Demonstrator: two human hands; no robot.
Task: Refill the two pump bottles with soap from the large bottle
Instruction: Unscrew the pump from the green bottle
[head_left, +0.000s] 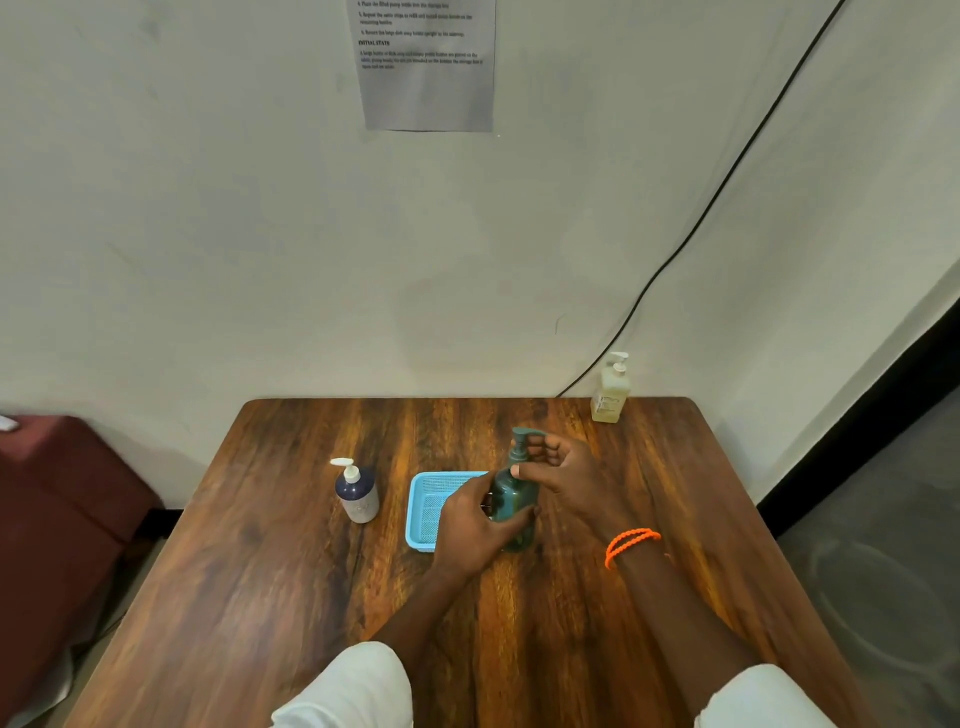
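A dark green pump bottle (511, 501) stands upright at the middle of the wooden table (291, 571). My left hand (475, 525) wraps around its body from the left. My right hand (561, 470) closes on its green pump head and neck. A dark blue pump bottle with a white pump (357, 493) stands to the left, untouched. A pale yellow bottle with a white pump (611, 391) stands at the back right corner near the wall.
A light blue mesh basket (431, 506) sits just left of the green bottle, partly behind my left hand. A black cable (691, 234) runs down the wall to the table's back edge. A dark red seat (62, 499) is left of the table.
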